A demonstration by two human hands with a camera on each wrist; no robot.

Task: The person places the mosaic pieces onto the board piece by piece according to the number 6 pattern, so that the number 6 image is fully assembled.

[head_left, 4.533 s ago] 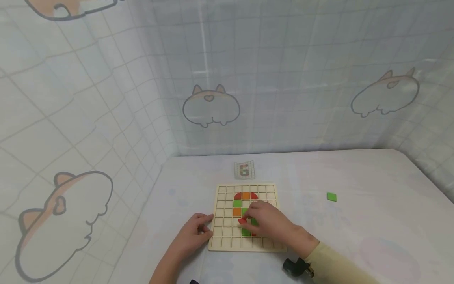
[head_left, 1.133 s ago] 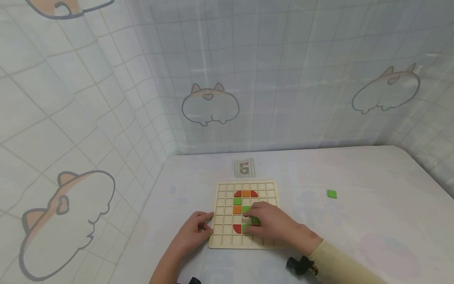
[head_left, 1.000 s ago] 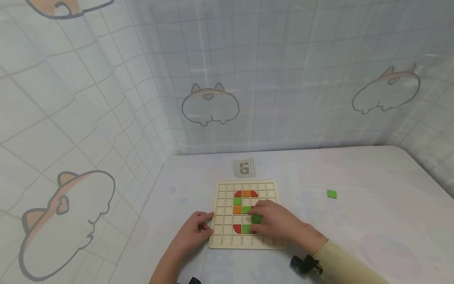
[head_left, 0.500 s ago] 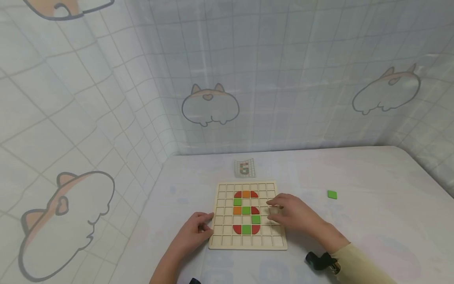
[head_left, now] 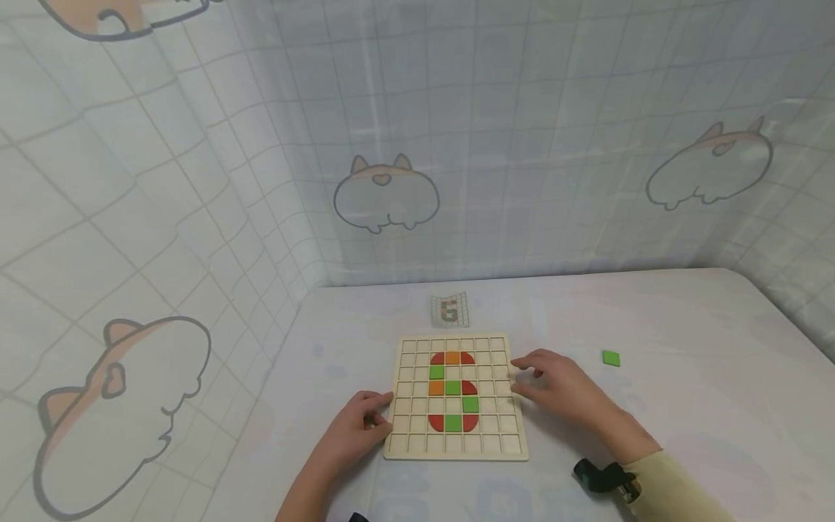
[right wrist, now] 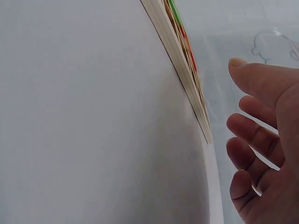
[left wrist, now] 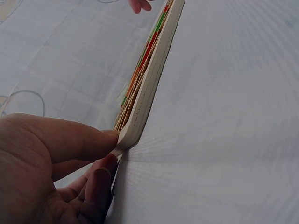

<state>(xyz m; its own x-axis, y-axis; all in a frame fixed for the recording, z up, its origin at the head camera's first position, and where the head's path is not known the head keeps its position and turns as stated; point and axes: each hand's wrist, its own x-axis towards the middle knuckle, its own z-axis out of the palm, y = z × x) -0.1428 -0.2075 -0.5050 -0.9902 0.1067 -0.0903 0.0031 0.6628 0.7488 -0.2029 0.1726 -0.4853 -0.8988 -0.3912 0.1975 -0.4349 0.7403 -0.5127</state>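
Note:
A pale wooden grid board (head_left: 499, 441) lies on the table, with red rounded-corner tiles (head_left: 435, 423), orange square tiles (head_left: 452, 357) and green square tiles (head_left: 453, 423) set in its cells. My left hand (head_left: 352, 428) touches the board's left edge with thumb and fingertips, the thumb (left wrist: 110, 137) right at the corner in the left wrist view. Just past the right edge hovers my right hand (head_left: 557, 384), its thumb and forefinger apart and nothing between them; the right wrist view shows its fingers (right wrist: 254, 133) loosely bent. Farther right lies a loose green tile (head_left: 611, 358).
Behind the board sits a small clear card (head_left: 450, 310) printed with a coloured figure on a grid. A grid-patterned curtain (head_left: 522, 145) with cartoon animals hangs at the back and sides. A black wrist camera (head_left: 600, 476) is strapped near the right sleeve (head_left: 678, 489).
My right hand has set a red rounded-corner tile into the lower-left cell of the figure, let go and drawn back rightward off the board. The left hand stays at the edge.

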